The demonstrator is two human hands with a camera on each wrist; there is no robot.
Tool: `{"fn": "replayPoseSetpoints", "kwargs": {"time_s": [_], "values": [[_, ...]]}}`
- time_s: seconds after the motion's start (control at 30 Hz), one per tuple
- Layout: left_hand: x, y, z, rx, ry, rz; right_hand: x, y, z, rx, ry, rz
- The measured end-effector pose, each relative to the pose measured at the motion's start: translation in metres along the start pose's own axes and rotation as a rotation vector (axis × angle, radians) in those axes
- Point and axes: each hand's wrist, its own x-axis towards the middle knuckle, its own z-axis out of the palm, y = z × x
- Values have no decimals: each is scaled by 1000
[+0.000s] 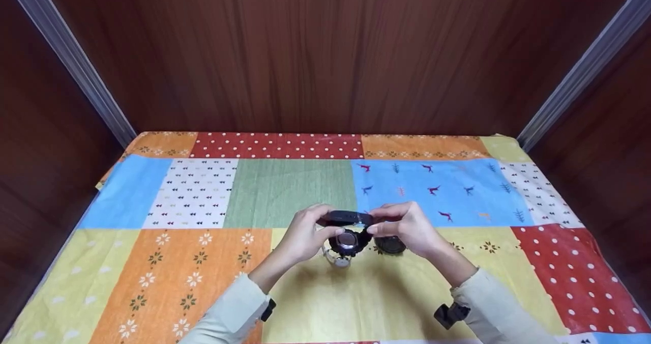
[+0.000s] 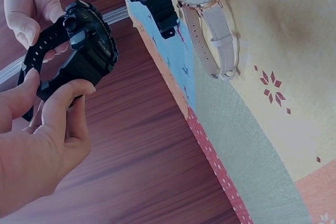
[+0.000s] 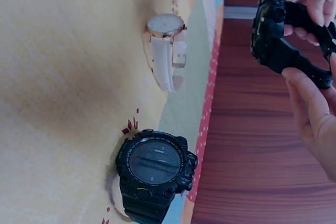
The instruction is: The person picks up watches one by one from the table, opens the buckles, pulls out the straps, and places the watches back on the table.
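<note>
Now we hold chunky black rubber digital watch aloft, left hand and right hand each pinching strap end. Loose pinch risks drop onto white-strap watch beneath hands, second black watch nearby.

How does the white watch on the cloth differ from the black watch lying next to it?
The white watch has a slim round pale face and a thin smooth strap; the black watch is chunky, with a dark face and knobbly case. The white watch's strap stretches out long; the black watch's shows little. Both lie untouched on the patchwork cloth.
</note>
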Motion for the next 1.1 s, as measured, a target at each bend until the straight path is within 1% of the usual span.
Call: {"fn": "replayPoseSetpoints", "kwargs": {"time_s": [0.07, 0.23, 0.33, 0.47, 0.63, 0.7, 0.77, 0.93, 1.0, 1.1], "values": [[-1, 0, -1, -5, -1, -3, -1, 0, 1, 31, -1, 11], [-1, -3, -2, -20, 4, 12, -1, 0, 2, 160, -10, 15], [-2, -4, -3, -44, 4, 5, -1, 1, 2, 206, -14, 10], [-3, -5, -4, -83, -2, -28, -1, 2, 1, 218, -13, 8], [-2, -5, -6, -79, 2, -50, 0, 3, 0, 218, -4, 16], [-2, -5, -6, -69, 7, -59, 1, 2, -1, 202, 0, 21], [-1, -4, -7, -59, 12, -72, 1, 0, -2, 139, 11, 12], [-1, 0, -7, 13, 35, -112, 0, -3, -3, -44, 27, -42], [-1, 1, -6, 46, 42, -132, 1, -4, -3, -76, 24, -62], [0, 4, -6, 56, 46, -148, 1, -6, -3, -113, 25, -81]]}}
